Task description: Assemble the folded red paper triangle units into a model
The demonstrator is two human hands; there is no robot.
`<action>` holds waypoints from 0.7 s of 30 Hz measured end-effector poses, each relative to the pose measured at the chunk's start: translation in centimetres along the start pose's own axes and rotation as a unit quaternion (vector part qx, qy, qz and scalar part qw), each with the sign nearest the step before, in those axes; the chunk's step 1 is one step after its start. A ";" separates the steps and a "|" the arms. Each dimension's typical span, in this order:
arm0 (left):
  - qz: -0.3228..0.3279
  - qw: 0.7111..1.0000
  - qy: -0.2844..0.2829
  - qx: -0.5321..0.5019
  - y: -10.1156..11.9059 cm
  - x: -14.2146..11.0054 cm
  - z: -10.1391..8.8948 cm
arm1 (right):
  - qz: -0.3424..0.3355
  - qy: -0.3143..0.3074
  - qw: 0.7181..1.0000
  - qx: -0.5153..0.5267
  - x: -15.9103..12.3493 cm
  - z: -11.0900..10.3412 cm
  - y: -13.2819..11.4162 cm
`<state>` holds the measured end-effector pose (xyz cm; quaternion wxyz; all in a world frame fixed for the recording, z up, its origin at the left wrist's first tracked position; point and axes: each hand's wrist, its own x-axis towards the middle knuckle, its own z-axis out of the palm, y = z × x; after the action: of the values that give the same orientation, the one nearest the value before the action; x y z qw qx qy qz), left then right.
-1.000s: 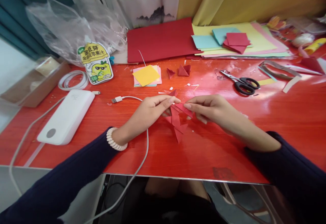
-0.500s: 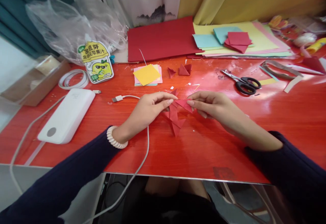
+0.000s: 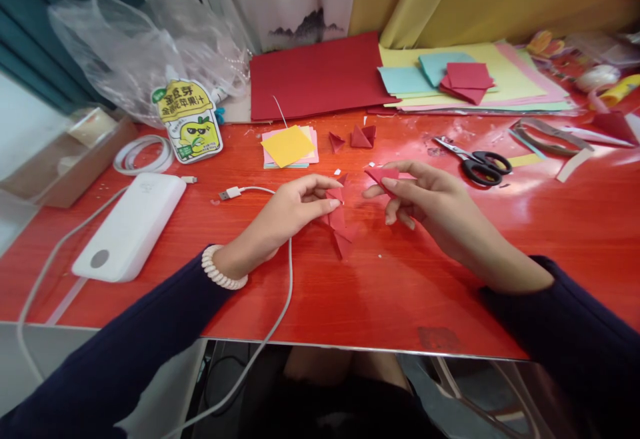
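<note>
Head view: on the red desk [image 3: 425, 292], the left hand [image 3: 290, 209] pinches the folded red paper cluster [image 3: 340, 222] lying there. Just beside it, the right hand [image 3: 425, 196] grips a single red folded piece [image 3: 383, 174], lifted apart. Farther back lie scissors [image 3: 477, 161].

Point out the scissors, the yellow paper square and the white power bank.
scissors [image 3: 476, 159]: head view, on the pivot just before the black handles.
yellow paper square [image 3: 287, 146]: head view, middle of the top sheet.
white power bank [image 3: 131, 224]: head view, centre of its top face.
</note>
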<state>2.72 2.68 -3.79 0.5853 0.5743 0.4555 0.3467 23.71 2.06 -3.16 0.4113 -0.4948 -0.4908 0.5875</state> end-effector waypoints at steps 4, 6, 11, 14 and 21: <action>-0.057 0.993 -0.031 -0.100 0.5 -0.3 -0.1 | 0.017 0.004 1.000 -0.013 -0.2 0.1 0.1; -0.069 0.986 -0.036 -0.145 0.6 -0.3 -0.2 | 0.005 0.014 0.999 -0.043 -0.2 0.1 0.0; -0.076 0.986 -0.043 -0.141 0.4 -0.1 -0.4 | -0.042 0.024 0.998 -0.046 -0.1 0.0 0.1; -0.086 0.986 -0.043 -0.137 0.4 -0.1 -0.4 | -0.035 0.009 0.999 0.027 0.0 0.1 0.3; -0.089 0.989 -0.074 -0.091 0.4 -0.2 -0.2 | -0.036 -0.046 0.996 0.060 0.2 0.7 1.2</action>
<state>2.55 2.61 -3.35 0.6961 0.4997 0.4264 0.2896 23.03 1.92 -4.38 0.4381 -0.4236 -0.4902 0.6231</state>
